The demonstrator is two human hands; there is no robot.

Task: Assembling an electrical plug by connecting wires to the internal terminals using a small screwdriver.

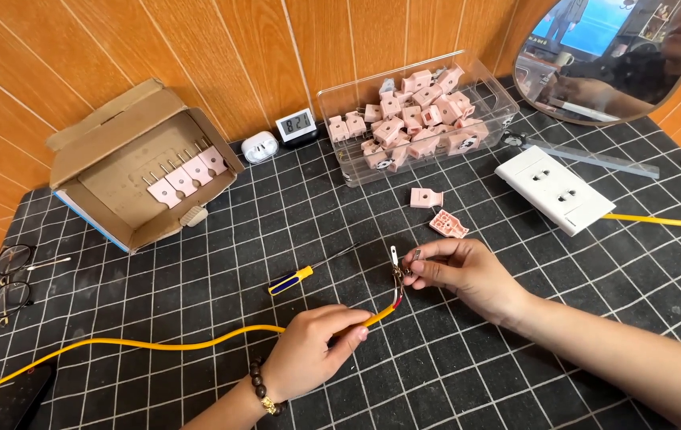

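Yellow cable [157, 344] crosses our tabletop [516, 334]; our left hand [309, 350] pinches it palm-down, while at two o'clock our right hand [456, 271] grips its metal prongs [397, 263] with curled fingers.

Wall [221, 56] behind bench was orange wood-look panelling with pale seams. Work surface: dark cutting mat [516, 350] with white grid. Round mirror [611, 60] leaned at right. Bright, even light.

The left hand [309, 350] is curled, fingers pinched shut. The right hand [460, 271] reaches in from the side, fingertips pinched together.
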